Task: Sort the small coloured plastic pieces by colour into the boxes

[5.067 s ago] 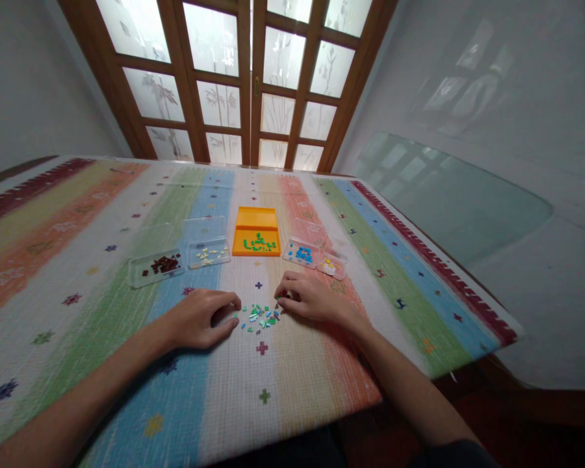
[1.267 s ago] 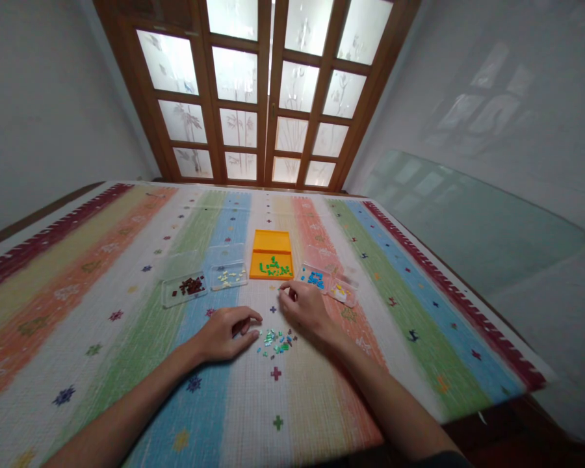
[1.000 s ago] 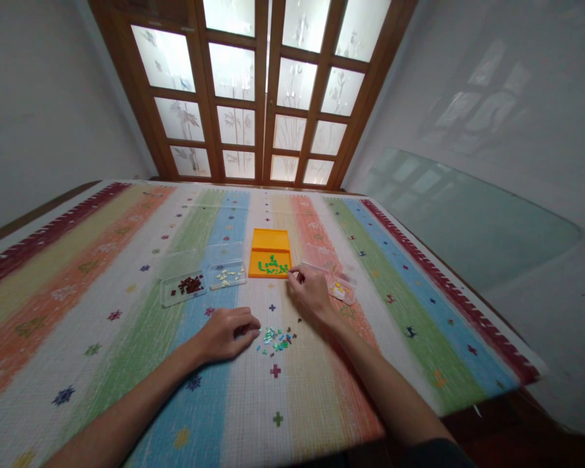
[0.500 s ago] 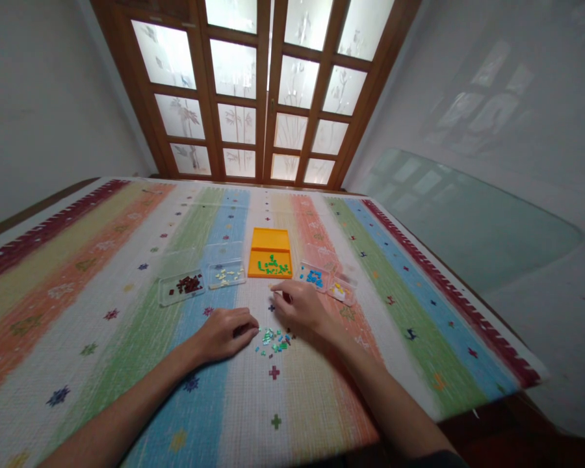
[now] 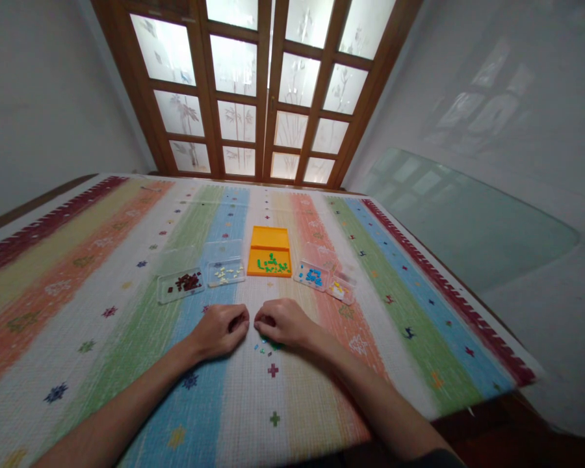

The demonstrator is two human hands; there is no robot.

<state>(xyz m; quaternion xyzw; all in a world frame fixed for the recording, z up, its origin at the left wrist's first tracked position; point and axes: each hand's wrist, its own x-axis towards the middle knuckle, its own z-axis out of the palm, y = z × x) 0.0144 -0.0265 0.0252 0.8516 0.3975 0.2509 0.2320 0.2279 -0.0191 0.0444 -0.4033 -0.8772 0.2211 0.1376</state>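
My left hand (image 5: pixel 223 331) rests on the striped cloth with thumb and fingertips pinched together. Close beside it, fingertips nearly meeting, my right hand (image 5: pixel 285 322) is also closed in a pinch. Whatever either pinch holds is too small or hidden to make out. A loose pile of small blue, green and dark pieces (image 5: pixel 262 351) lies under and just in front of my right hand, which covers most of it. Beyond the hands stands an open orange case (image 5: pixel 270 238) with small green pieces (image 5: pixel 272 265) in its near half.
Left of the case are clear boxes with dark brown pieces (image 5: pixel 188 282) and cream pieces (image 5: pixel 227 275). To its right, clear boxes hold blue pieces (image 5: pixel 313 276) and yellow and white pieces (image 5: pixel 340 290). The striped tablecloth (image 5: pixel 253 416) covers the table.
My right hand has come back from near the orange case to the loose pile, now covering much of it. My left hand has shifted slightly left, its fingers still pinched.
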